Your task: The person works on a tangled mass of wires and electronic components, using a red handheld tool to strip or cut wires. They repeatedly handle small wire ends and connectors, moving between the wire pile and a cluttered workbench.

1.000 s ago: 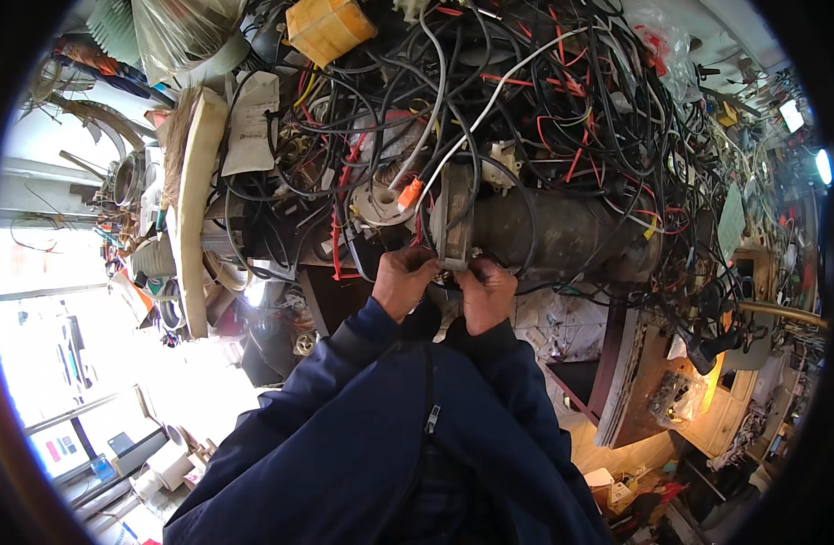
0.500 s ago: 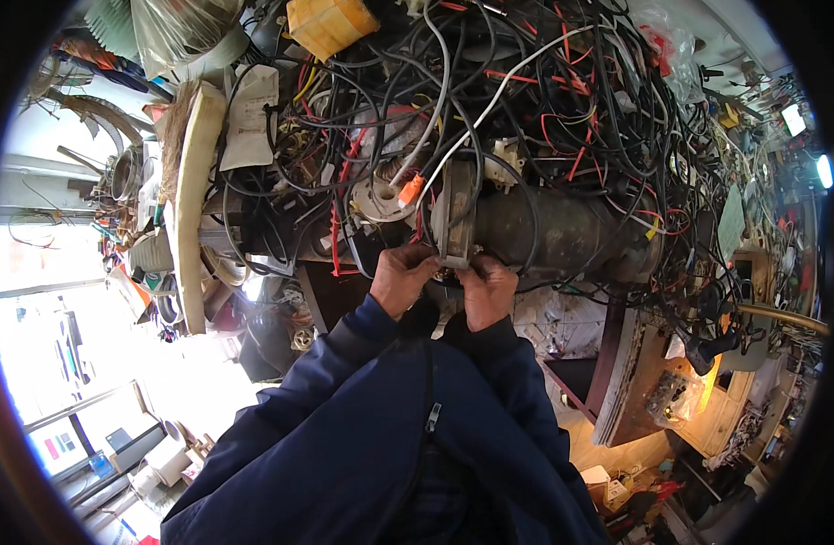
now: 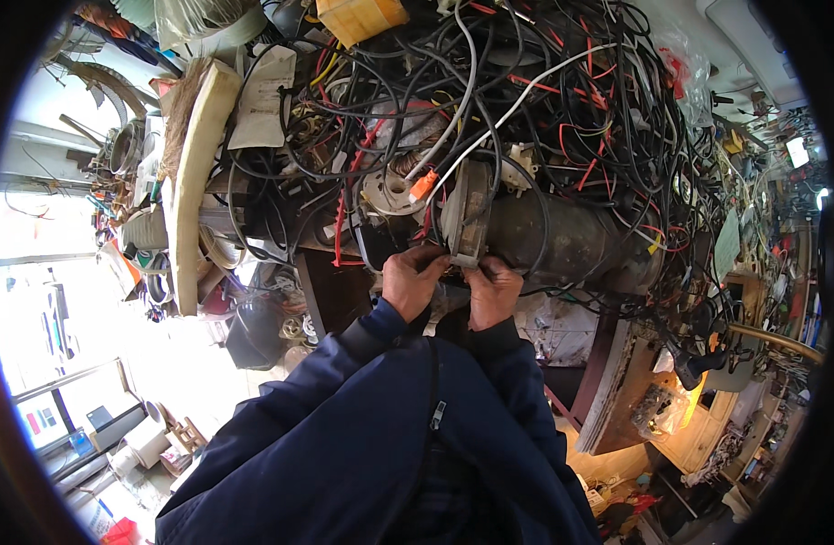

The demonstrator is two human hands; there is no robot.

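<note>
My left hand (image 3: 415, 280) is closed, thumb and forefinger pinched at the lower edge of a grey metal band (image 3: 467, 213) around the end of a dark, dirty metal cylinder (image 3: 571, 241). My right hand (image 3: 491, 292) is also closed, its fingertips at that same lower edge, just right of my left. What is between the fingertips is too small and hidden to make out. Beside the band lie a pale round part (image 3: 385, 195), an orange connector (image 3: 423, 186) and loose black, white and red cables.
A thick tangle of cables (image 3: 562, 100) covers the bench. A long cream slab (image 3: 201, 182) and a yellow box (image 3: 358, 18) sit among it. At left is a bright window (image 3: 44, 318). Wooden boards (image 3: 617, 391) stand at lower right, and a brass-coloured tube (image 3: 771, 341) juts out at right.
The view has shifted slightly, so the bench sits a little higher and further right in the picture. Both hands remain at the band's lower edge with little visible change in grip.
</note>
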